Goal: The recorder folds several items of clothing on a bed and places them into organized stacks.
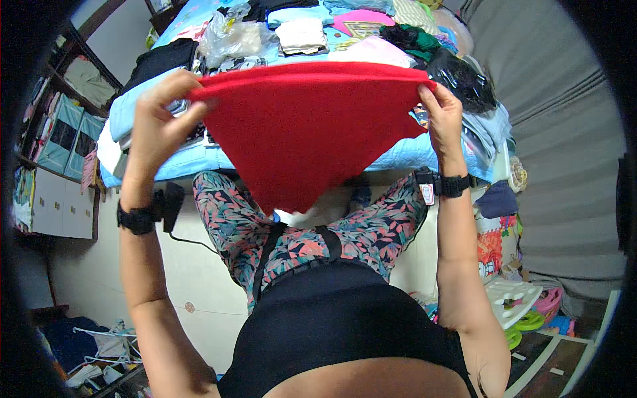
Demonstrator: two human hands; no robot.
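Red cloth point(312, 132), left fingers point(186, 119) and right fingers point(429, 101) clamped on its upper corners, bed point(176, 164) partly hidden behind

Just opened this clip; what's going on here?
The person's left hand and right hand hold a red cloth by its far corners, spread out between them, its near end narrowing. Beyond it, a blue-covered bed is strewn with things, including a clear plastic bag and folded white fabric.

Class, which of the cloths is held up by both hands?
The red cloth: the left hand and right hand grip its upper corners. The others, like the folded white cloth, are in neither hand.
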